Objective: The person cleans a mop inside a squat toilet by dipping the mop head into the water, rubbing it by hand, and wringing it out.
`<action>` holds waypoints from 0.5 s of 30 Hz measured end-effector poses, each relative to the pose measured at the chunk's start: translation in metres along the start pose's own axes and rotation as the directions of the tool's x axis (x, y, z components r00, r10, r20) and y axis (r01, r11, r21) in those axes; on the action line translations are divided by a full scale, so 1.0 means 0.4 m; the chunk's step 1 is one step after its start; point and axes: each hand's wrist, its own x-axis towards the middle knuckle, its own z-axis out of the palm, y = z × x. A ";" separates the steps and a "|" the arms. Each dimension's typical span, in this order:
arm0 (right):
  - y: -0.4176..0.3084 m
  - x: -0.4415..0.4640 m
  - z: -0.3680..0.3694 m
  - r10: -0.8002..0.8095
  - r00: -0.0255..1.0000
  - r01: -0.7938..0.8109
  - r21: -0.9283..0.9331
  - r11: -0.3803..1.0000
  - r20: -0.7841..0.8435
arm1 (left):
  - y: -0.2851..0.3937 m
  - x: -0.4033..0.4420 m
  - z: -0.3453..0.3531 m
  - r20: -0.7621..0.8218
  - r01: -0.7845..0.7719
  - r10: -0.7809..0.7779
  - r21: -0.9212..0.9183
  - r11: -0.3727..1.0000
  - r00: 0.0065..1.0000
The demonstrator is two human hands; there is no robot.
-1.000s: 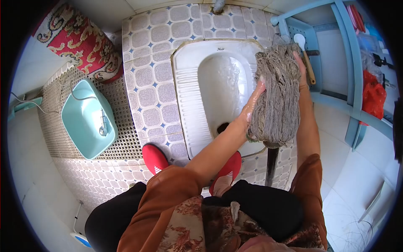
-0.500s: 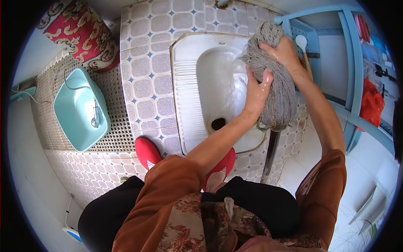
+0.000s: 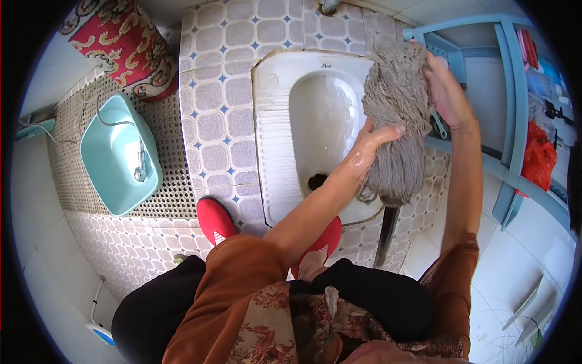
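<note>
A wet grey string mop (image 3: 394, 151) is raised over the right side of the white squat toilet (image 3: 274, 145), its dark handle (image 3: 387, 233) pointing down toward me. My left hand (image 3: 368, 148) grips the mop strands from the left, thumb across the front and fingers hidden behind. My right hand (image 3: 445, 94) holds the upper right edge of the strands, with its fingers partly hidden by them. Some water lies in the toilet bowl beside the mop, above the dark drain hole (image 3: 316, 181).
A light blue rack (image 3: 512, 91) with a red plastic bag (image 3: 538, 155) stands close on the right. On the left, a turquoise basin (image 3: 115, 182) holding a shower head (image 3: 140, 173) sits on a perforated mat (image 3: 173, 176). Behind it is a rolled red carpet (image 3: 121, 48).
The mop head is turned and spread more upright. My left hand slid lower on the strands, and my right hand moved outward to their right edge. Less splashing shows in the bowl.
</note>
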 end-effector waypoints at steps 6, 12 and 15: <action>0.254 0.067 -0.058 0.008 0.982 -0.170 0.865 0.472 0.188 | -0.028 -0.041 0.012 0.180 0.148 -0.113 -0.197 0.969 0.977; 0.133 0.030 0.021 -0.345 0.814 -0.174 0.762 0.623 0.468 | -0.061 -0.018 -0.056 0.415 0.143 0.034 -0.387 0.911 0.909; 0.106 0.040 -0.077 -0.066 0.897 -0.075 0.297 0.952 0.437 | -0.017 -0.058 -0.025 0.295 0.161 -0.037 -0.407 0.899 0.955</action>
